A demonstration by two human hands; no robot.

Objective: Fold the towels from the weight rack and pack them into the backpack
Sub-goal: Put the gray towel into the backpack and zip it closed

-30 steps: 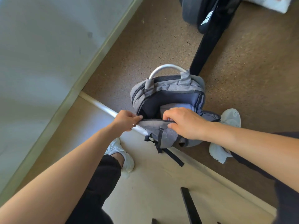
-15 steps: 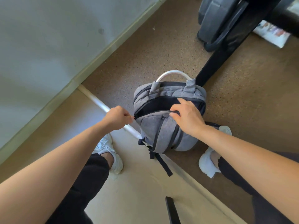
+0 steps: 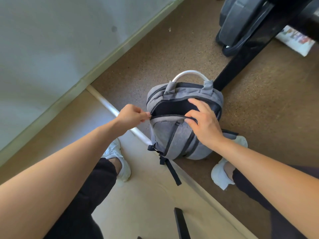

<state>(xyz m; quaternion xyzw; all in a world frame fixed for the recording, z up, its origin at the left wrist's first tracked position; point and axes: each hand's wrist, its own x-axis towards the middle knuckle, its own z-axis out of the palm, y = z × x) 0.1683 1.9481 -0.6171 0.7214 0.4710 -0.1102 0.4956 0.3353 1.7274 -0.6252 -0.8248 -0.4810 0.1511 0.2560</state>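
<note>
From the head camera, the grey backpack (image 3: 179, 128) stands upright on the brown floor (image 3: 172, 54), between the person's two white shoes and just in front of the black leg of the weight rack (image 3: 241, 61). Its main pocket is open at the top and looks dark inside; no towel can be seen in it from here.

The left hand (image 3: 132, 115) is at the left end of the backpack's opening, with its fingers (image 3: 144, 116) pressed together in a pinch on a small thing that is probably the zipper pull. The right hand (image 3: 205, 123) lies on the front of the backpack, fingers spread, the thumb hooked under the front edge of the opening.

The step seems to be the closing of the zipper. To do it well, the right hand should keep the front edge tight and flat, so the two sides of the zipper meet. The left hand should pull along the curve of the opening, not outward, and slowly at the corner, where the cloth may catch.
</note>
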